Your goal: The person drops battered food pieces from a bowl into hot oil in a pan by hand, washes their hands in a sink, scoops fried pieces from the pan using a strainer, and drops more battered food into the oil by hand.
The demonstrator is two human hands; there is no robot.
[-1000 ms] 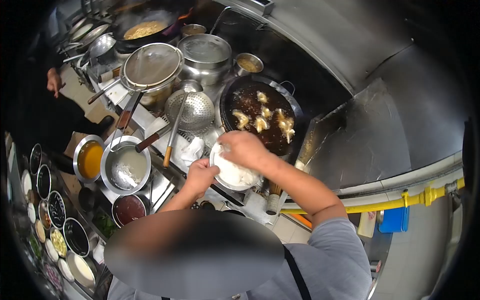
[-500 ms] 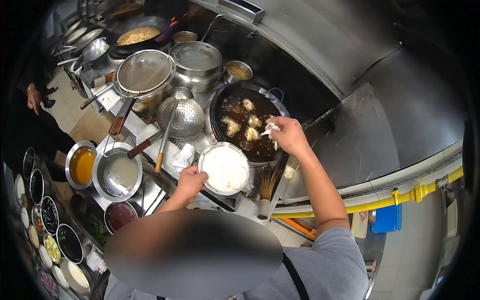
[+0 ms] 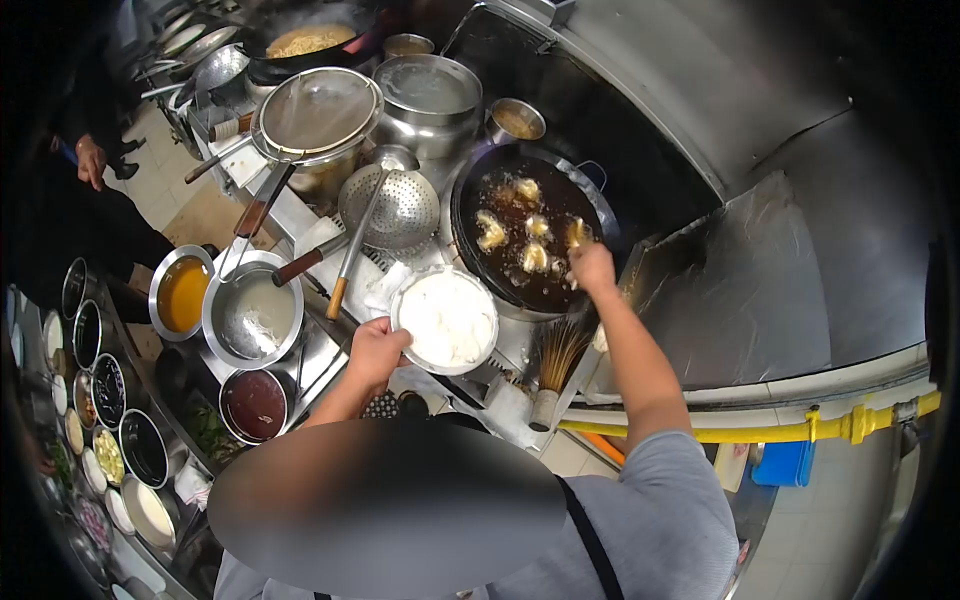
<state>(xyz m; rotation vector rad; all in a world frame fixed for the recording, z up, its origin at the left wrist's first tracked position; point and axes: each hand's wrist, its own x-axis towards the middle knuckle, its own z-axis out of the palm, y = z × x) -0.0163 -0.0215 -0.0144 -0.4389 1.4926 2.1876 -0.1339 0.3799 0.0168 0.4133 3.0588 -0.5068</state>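
My left hand (image 3: 377, 352) grips the left rim of a round metal bowl (image 3: 398, 345), thumb on the edge. Thick white batter or floury pieces (image 3: 447, 318) fill the bowl. Over the right edge of a wide wok of dark oil (image 3: 500, 275), my right hand (image 3: 592, 268) is low with its fingers bunched together; the fingertips are partly hidden, and what they hold, if anything, does not show. Just beyond them a battered piece (image 3: 578, 233) lies in the oil. Several golden pieces, such as this frying piece (image 3: 490, 230), float and bubble to its left.
A perforated ladle (image 3: 388, 208), a pot with a strainer (image 3: 318, 110) and a steel pot (image 3: 428, 85) stand left of the wok. A bamboo brush (image 3: 560, 360) lies below it. Left are bowls of yellow liquid (image 3: 183, 295) and dark red sauce (image 3: 253, 405). A co-worker's hand (image 3: 90, 162) hangs farther left.
My right hand has lowered to the oil; the white piece it pinched no longer shows in it. Another piece is now in the wok. The left hand keeps hold of the bowl; the view has shifted.
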